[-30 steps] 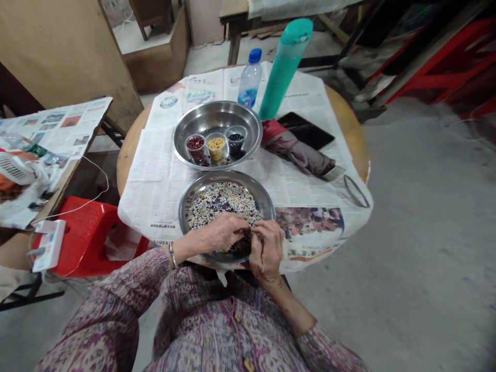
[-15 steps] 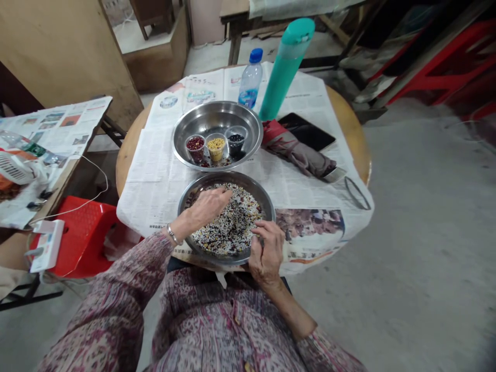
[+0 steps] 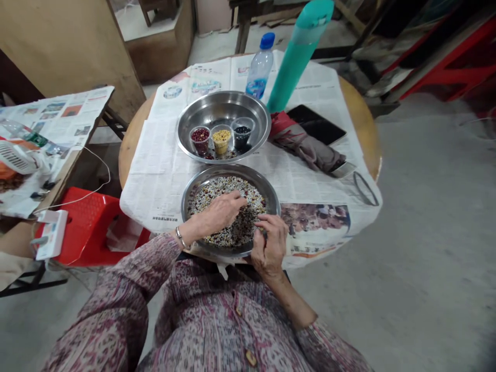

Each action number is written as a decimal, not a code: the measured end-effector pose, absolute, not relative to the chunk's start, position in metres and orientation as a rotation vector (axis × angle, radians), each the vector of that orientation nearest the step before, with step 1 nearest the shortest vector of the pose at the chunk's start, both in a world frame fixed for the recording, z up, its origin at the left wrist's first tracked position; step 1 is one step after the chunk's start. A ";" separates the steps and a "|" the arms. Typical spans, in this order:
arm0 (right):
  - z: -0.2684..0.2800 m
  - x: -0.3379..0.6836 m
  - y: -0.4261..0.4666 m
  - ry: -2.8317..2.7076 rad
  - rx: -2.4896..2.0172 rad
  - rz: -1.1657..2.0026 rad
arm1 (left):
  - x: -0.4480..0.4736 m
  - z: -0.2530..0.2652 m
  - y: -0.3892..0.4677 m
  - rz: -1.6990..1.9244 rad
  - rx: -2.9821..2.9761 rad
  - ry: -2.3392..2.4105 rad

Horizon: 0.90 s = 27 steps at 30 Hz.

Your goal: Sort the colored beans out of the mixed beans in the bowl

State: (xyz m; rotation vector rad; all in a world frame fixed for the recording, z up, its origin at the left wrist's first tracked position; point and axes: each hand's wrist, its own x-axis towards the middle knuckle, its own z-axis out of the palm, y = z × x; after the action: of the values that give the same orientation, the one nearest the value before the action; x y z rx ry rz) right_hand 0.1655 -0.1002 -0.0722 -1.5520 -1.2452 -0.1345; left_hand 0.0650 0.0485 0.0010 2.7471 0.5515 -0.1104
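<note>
Left hand [image 3: 220, 213]: We see it palm down over the grain mix [image 3: 217, 187], its fingers curled together; whether they hold some grain, we cannot tell.
Right hand [image 3: 270, 243]: It is at the right side of the near bowl [image 3: 272, 199]. Its thumb and fingers are bent, with a gap between them; whether the tips meet on something, we cannot tell.
Grain mix: It lies in the near bowl, mostly white, with yellow, dark red and black pieces among it.
Far bowl [image 3: 199, 108]: It stands just behind the near bowl and holds three clear cups, side by side: the red cup [image 3: 200, 141], the yellow cup [image 3: 221, 142] and the black cup [image 3: 242, 137].
Table [image 3: 362, 116]: It is round, covered with newspaper [image 3: 147, 165]. Behind and beside the far bowl we find a bottle [image 3: 259, 68], a green container [image 3: 296, 59] and an umbrella [image 3: 310, 146].
</note>
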 end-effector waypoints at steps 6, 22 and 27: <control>-0.072 0.166 -0.098 -1.260 -1.509 -0.155 | 0.040 0.007 0.057 -0.099 2.669 0.576; -0.072 0.166 -0.101 -1.255 -1.558 -0.132 | 0.048 0.014 0.025 -0.157 2.754 0.752; -0.073 0.166 -0.100 -1.264 -1.542 -0.145 | 0.055 0.012 0.045 -0.009 2.855 0.900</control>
State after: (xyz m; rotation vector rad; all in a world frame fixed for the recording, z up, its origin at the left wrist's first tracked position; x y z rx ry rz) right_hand 0.1664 -0.1004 -0.0731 -1.5422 -1.2641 -0.1449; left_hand 0.0545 0.0455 0.0116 2.8549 0.8998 -0.0093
